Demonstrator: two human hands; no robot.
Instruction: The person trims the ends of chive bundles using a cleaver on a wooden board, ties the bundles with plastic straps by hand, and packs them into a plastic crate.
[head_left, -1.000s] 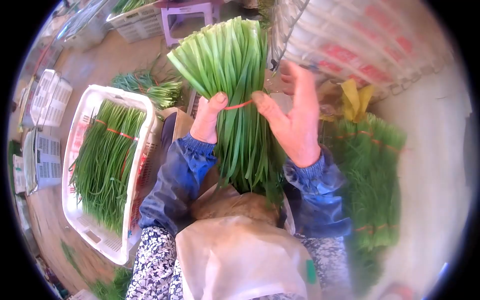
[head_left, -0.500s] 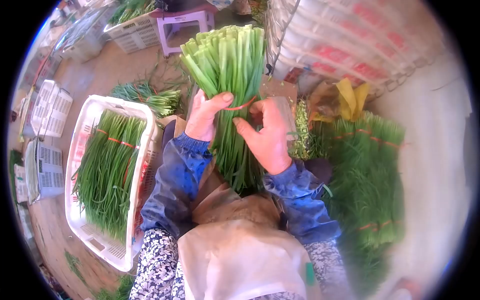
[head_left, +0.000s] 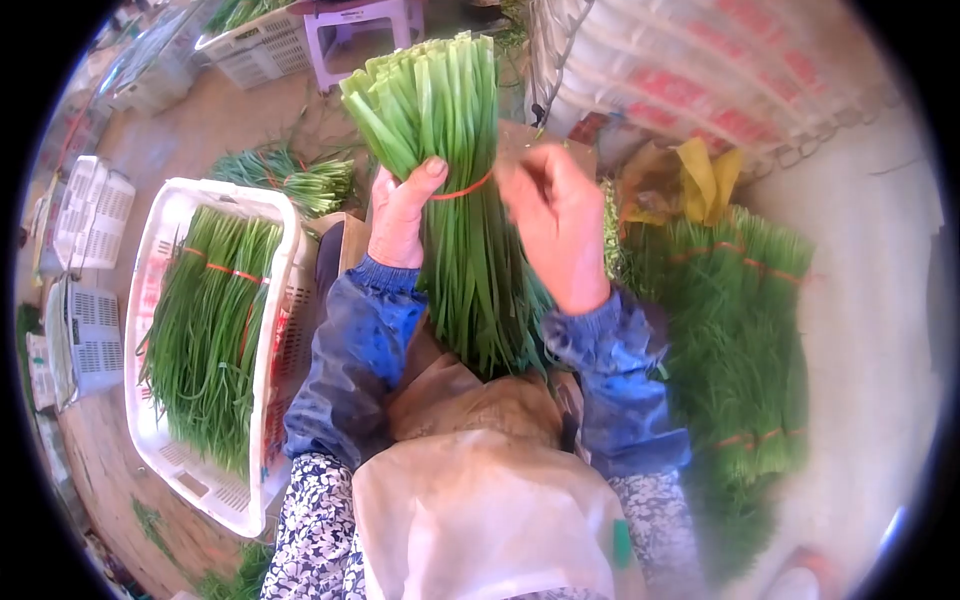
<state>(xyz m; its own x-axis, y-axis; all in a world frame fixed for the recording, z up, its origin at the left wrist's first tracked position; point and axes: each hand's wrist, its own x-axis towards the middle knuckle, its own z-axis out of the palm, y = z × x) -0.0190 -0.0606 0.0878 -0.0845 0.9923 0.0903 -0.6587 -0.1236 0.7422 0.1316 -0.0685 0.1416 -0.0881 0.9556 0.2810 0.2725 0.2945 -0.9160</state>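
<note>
My left hand (head_left: 405,210) is wrapped round a thick bunch of garlic chives (head_left: 465,260), thumb across its front. The pale cut ends point up and away; the dark leaves hang toward my lap. A red tie (head_left: 463,189) runs across the bunch just beside my left thumb. At the tie's right end, my right hand (head_left: 560,220) is closed in a pinch, its fingertips slightly blurred. The tie's tail is hidden in those fingers.
On the left, a white plastic basket (head_left: 275,400) holds tied chives (head_left: 215,340). Another tied bunch (head_left: 290,182) lies behind it. Tall stacked chives (head_left: 740,350) stand at my right, near yellow plastic (head_left: 708,180). A purple stool (head_left: 362,22) is at the back.
My right hand has drawn from an open-thumbed pose against the bunch into a pinch at the tie's right side, slightly outward. The bunch has shifted a little left in view.
</note>
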